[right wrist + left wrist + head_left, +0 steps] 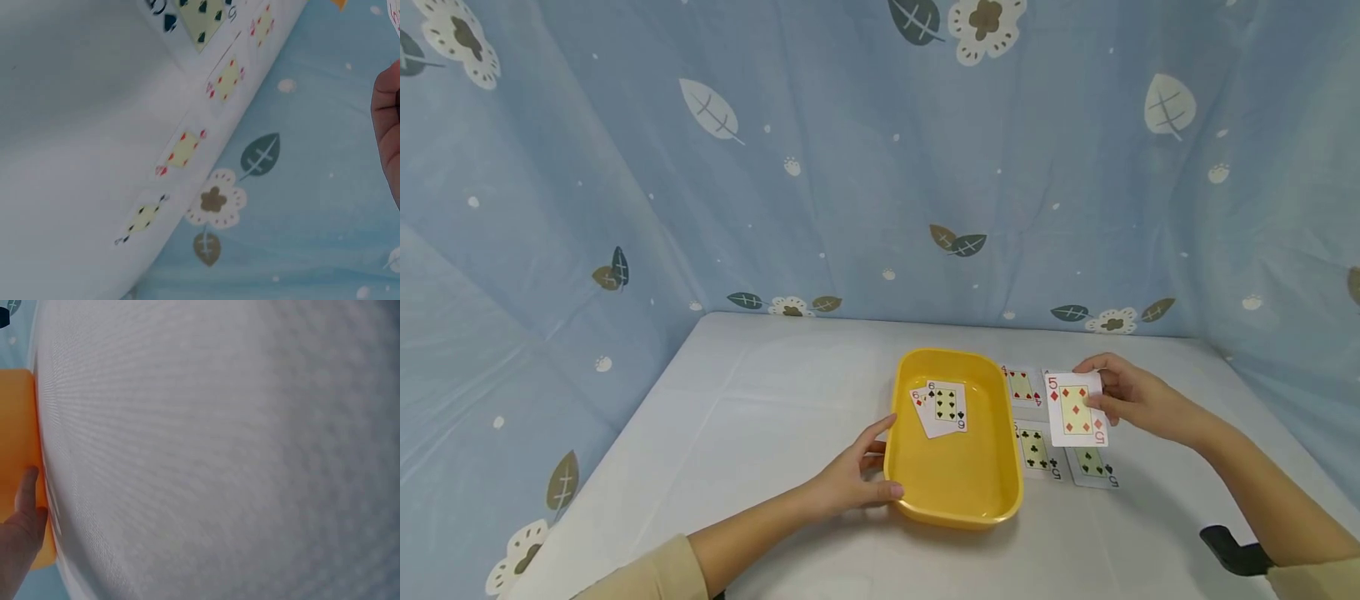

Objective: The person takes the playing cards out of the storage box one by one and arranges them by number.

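My right hand pinches a five of diamonds, face up, between thumb and fingers. This card overlaps the face-up cards below it in the head view. My left hand lies against the left side of a yellow tray, with index fingertip and thumb at its rim. In the left wrist view, fingers touch the tray's outer wall. Inside the tray, a six of spades partly covers a red six.
Right of the tray lie a four of hearts, a five of clubs and a spade card. Several cards show along the white table's far edge in the right wrist view. A blue patterned curtain hangs behind the table.
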Motion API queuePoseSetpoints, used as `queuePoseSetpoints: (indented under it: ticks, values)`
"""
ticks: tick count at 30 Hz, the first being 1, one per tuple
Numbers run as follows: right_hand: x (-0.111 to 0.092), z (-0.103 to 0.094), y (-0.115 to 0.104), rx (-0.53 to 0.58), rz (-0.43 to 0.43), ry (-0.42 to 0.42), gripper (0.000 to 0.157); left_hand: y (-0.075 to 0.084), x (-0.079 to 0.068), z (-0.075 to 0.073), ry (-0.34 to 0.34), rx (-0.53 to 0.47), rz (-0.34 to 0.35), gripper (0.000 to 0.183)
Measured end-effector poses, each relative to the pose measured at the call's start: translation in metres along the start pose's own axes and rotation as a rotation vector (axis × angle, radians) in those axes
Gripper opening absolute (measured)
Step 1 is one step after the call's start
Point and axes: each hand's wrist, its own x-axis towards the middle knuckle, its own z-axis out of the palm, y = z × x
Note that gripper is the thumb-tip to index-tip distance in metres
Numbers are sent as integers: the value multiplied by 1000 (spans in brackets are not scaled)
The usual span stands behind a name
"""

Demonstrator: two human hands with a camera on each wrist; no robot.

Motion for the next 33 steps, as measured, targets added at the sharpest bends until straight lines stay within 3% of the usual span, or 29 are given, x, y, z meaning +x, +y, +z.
queuePoseSetpoints:
  ticks: [10,18,26,33]
  values:
    - [-21,-12,8,-10,42,-33,37,0,-1,-1,3,-1,-12,91]
    - [-40,-22,23,-77,126,0,39,1,-1,-1,5,11,-7,92]
    - [-56,-26,44,-139,279,59,43,0,-1,-1,-9,14,11,91]
    - [-71,-31,58,-158,299,83,42,0,0,-1,-6,8,0,91]
